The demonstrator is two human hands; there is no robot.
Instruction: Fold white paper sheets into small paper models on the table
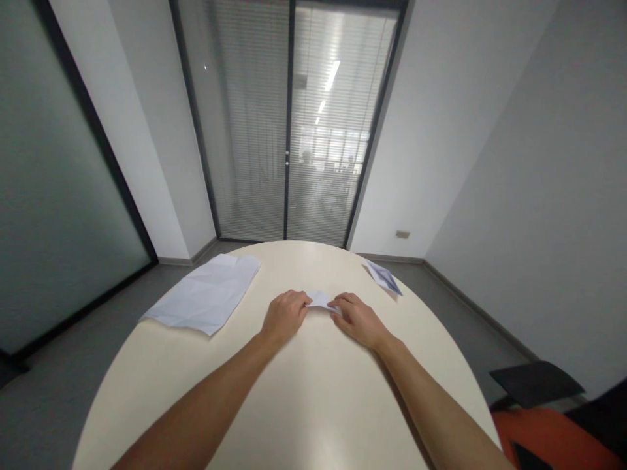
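Observation:
A small folded piece of white paper (320, 300) is held between my two hands, near the middle of the round table. My left hand (287, 313) grips its left end, thumb and fingers pinched together. At the right end, my right hand (356, 318) pinches the paper between thumb and fingers. The parts of the paper under my fingertips are hidden.
Creased white sheets (208, 294) lie at the left edge of the pale round table (313, 398). A folded paper piece (383, 277) rests near the far right edge. A chair with an orange seat (553, 434) stands at the lower right. Behind the table is a glass door with blinds (255, 130).

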